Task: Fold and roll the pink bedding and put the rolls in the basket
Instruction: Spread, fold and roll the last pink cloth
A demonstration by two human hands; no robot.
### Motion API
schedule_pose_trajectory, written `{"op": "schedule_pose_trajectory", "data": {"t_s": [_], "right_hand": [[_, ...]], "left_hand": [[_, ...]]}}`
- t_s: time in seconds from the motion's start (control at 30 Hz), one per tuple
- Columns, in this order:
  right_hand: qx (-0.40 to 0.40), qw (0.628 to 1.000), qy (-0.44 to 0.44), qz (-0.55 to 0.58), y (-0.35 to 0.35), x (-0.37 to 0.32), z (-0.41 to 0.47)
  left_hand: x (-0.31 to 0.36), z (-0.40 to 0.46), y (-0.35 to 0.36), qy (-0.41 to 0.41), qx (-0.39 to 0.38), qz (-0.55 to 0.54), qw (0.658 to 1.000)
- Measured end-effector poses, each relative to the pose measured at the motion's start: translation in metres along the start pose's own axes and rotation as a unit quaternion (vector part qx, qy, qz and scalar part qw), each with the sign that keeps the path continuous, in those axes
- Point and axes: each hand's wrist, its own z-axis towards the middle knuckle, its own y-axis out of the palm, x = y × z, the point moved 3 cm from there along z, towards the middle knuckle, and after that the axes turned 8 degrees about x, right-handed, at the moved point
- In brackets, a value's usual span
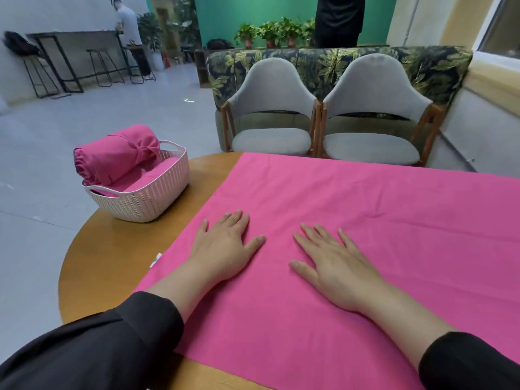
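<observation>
A pink sheet (394, 215) lies spread flat over the round wooden table (118, 249), reaching past the right edge of view. My left hand (225, 243) and my right hand (332, 266) both rest palm-down on it near the front, fingers straight and spread, a short gap between them. A small white tag (155, 259) sticks out at the sheet's left edge. At the table's left side stands a pale woven basket (146, 204). A big pink roll (115, 156) lies across its top, and another pink roll (152, 175) lies inside beneath it.
Two grey chairs (270, 114) (371, 116) stand just beyond the table's far edge, backed by a leaf-patterned sofa (439, 68). A person (132, 35) stands at a tall table with stools far left. Another person in black (337, 21) stands behind the sofa.
</observation>
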Motion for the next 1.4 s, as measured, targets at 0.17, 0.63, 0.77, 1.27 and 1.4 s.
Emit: {"op": "schedule_pose_trajectory", "data": {"t_s": [0.17,0.63,0.77,1.27,1.4], "right_hand": [[-0.009,1.0,-0.01,-0.009,-0.002,-0.002,-0.004],[0.039,0.991,-0.003,0.128,-0.019,0.019,-0.002],[0.117,0.981,0.085,0.126,-0.031,0.069,0.005],[0.199,0.968,0.146,0.054,-0.047,0.192,0.107],[0.116,0.975,0.188,0.032,-0.037,0.229,0.151]], "left_hand": [[0.003,0.032,-0.008,0.06,0.058,-0.003,0.997],[-0.016,0.022,0.005,-0.003,-0.015,-0.009,1.0],[0.0,0.04,-0.015,-0.022,0.098,0.058,0.993],[0.07,0.218,0.021,0.081,0.125,-0.049,0.988],[0.085,0.269,0.032,0.118,0.109,-0.029,0.987]]}}
